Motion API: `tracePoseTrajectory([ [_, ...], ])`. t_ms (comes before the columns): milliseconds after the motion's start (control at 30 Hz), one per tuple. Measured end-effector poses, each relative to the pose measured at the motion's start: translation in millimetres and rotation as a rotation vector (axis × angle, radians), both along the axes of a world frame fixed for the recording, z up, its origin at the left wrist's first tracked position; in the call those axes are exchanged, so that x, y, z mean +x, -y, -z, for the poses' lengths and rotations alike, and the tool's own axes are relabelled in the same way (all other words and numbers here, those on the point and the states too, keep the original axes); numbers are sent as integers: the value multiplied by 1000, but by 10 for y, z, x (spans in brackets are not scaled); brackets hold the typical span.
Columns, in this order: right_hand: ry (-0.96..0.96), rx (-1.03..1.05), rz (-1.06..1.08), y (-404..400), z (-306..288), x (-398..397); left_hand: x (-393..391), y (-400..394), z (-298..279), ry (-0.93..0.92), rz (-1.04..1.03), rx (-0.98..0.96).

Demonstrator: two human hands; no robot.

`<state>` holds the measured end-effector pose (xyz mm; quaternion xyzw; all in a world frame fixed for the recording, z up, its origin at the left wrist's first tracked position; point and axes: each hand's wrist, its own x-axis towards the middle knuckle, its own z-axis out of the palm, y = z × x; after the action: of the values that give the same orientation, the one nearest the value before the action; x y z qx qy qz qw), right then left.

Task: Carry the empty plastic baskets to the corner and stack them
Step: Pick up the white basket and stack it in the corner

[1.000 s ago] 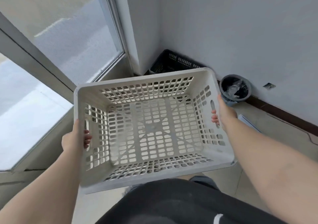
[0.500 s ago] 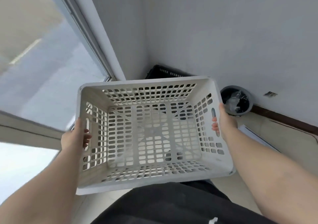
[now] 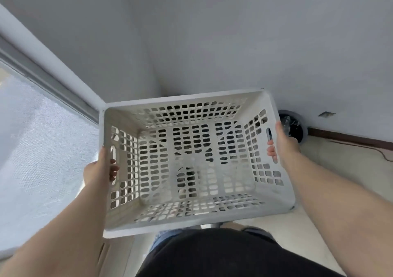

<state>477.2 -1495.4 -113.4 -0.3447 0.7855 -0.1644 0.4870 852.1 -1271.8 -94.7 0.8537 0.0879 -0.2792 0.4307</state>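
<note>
The person is holding one empty white plastic basket [image 3: 195, 162] in the air at the centre of the view, opening facing up toward the camera and its far rim tilting slightly toward 12 o'clock. The left hand [image 3: 96, 170] is gripping the handle slot in the side wall at 9 o'clock, with its fingertips [image 3: 113, 171] curling through the slot into the interior. The right hand [image 3: 285, 145] is gripping the matching slot at 3 o'clock, with its fingertips [image 3: 271, 151] likewise showing inside the wall. Both hands are closing firmly around the basket walls, thumbs lying along the outside. The basket is hanging directly in front of the room corner [image 3: 157, 74], which is standing at 12 o'clock. Dark shapes are showing through the perforated floor and far wall; what they are cannot be told. A dark round waste bin [image 3: 296, 128] is sitting on the floor at 2 o'clock, just beside the right hand and against the wall [image 3: 276, 32]. A window [image 3: 38, 140] is occupying the 9 o'clock side. The person's dark clothing [image 3: 223, 255] is filling the 6 o'clock edge.
</note>
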Motion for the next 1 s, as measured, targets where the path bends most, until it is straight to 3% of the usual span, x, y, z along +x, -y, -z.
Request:
tracePoseTrajectory([
  [500,-76,125,248,880,499,797,1307,2091,727,-130,399,137],
  [1000,-85,205,321,1661,1721,920,1585,3005,2045,-217,336,229],
])
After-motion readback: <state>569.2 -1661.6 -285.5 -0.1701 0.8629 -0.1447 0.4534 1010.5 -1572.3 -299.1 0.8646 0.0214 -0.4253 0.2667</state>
